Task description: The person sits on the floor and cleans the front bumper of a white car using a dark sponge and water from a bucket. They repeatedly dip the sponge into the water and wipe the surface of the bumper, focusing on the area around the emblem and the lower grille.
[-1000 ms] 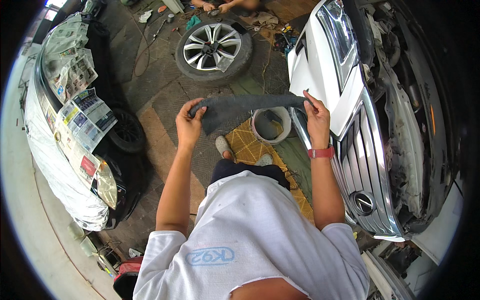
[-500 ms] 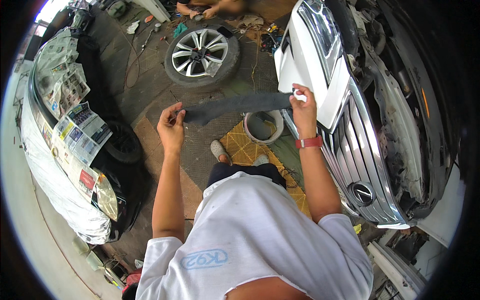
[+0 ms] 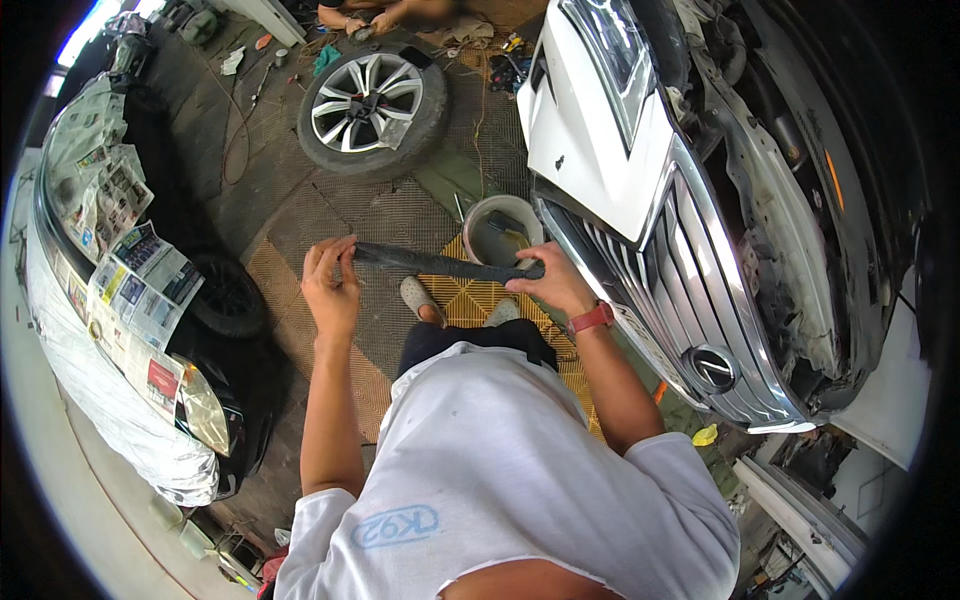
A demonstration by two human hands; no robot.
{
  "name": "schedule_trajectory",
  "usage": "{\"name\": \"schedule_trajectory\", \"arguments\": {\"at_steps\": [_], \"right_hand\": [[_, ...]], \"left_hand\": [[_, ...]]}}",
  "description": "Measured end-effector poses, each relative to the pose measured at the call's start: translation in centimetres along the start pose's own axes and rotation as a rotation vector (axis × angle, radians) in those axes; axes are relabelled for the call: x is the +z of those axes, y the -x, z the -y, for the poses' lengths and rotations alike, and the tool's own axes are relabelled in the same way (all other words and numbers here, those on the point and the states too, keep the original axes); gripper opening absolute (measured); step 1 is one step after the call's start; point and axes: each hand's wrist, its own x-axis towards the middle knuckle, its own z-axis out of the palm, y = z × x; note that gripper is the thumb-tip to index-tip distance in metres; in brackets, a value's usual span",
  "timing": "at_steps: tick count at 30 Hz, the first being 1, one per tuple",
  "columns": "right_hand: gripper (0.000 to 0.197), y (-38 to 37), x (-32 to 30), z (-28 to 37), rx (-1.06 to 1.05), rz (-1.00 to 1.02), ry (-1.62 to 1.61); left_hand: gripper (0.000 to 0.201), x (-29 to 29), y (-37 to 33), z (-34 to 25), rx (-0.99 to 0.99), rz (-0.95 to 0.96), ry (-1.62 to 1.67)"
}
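Dark grey strip (image 3: 440, 264), stretched between two hands, hangs in the air above a workshop floor (image 3: 205, 150) laid with textured mats; a yellow mat (image 3: 470, 294) with raised geometric ribs lies by the person's clogs (image 3: 416, 296). To the left is a dark car (image 3: 228, 330), masked with creased newspaper (image 3: 145, 275) and a crinkled silvery-white sheet (image 3: 105, 395). To the right, a glossy white panel (image 3: 590, 145) adjoins a chrome-edged grille (image 3: 650, 275) with long, curving slats. Ahead, a wheel (image 3: 365, 107) lies flat, its bright metal spokes ringed by dull black rubber; beyond it show a co-worker's hands (image 3: 372, 25). A round, pale bucket (image 3: 470, 230) stands near the grille.

The strip looks matt, thin and nearly straight, sloping slightly down to the right. The left hand (image 3: 330, 295) pinches one end between thumb and fingers; the right hand (image 3: 555, 280), above a red wristband (image 3: 592, 318), grips the other.
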Motion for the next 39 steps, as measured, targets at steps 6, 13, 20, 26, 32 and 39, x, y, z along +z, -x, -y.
{"name": "schedule_trajectory", "arguments": {"at_steps": [6, 13, 20, 26, 32, 39], "right_hand": [[0.024, -1.1, -3.4, 0.3, -0.069, 0.057, -0.087], [0.039, -2.0, -7.0, 1.2, 0.093, 0.028, -0.866], [0.037, -1.0, 0.3, 6.6, -0.126, 0.03, -0.574], [0.034, -0.7, -1.6, 5.6, 0.004, -0.13, -0.578], [0.053, 2.7, -6.4, 13.2, -0.362, 0.202, -0.327], [0.057, 9.7, -13.0, 7.0, -0.107, -0.239, -0.322]], "left_hand": [[0.02, -2.1, -1.3, -0.6, 0.075, 0.045, -0.138], [0.019, -0.7, -3.1, -2.4, -0.19, 0.279, 0.081], [0.04, 8.5, 1.4, -10.6, -0.736, 0.787, 1.055], [0.065, 9.1, 3.0, -6.9, -0.929, 0.754, 1.071], [0.074, 12.9, 1.6, -8.4, -1.369, 0.755, 2.04], [0.071, 25.3, -2.0, -16.7, -1.013, 0.829, 1.778]]}}
